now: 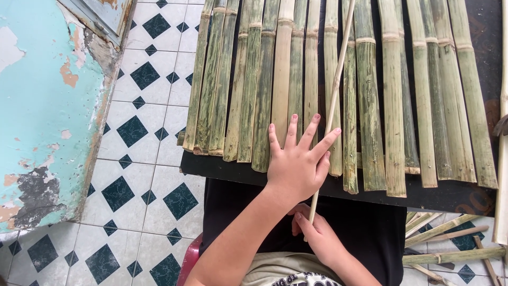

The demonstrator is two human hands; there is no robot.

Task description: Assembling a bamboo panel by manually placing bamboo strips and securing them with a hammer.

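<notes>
Left hand splayed flat on green slats; right hand pinching thin pale stick over black board.

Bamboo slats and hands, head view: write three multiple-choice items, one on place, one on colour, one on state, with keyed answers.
1. Where does the left hand rest?
A. flat on the bamboo slats
B. on the floor tiles
C. on the wall

2. What colour is the peeling wall?
A. red
B. turquoise
C. yellow

3. What is the right hand doing?
A. lying open and empty
B. holding scissors
C. gripping the thin stick

Answers:
1 A, its spread fingers lie on the slat ends.
2 B, the paint is pale blue-green with bare patches.
3 C, its fingers close round the stick's lower end by the lap.
</notes>
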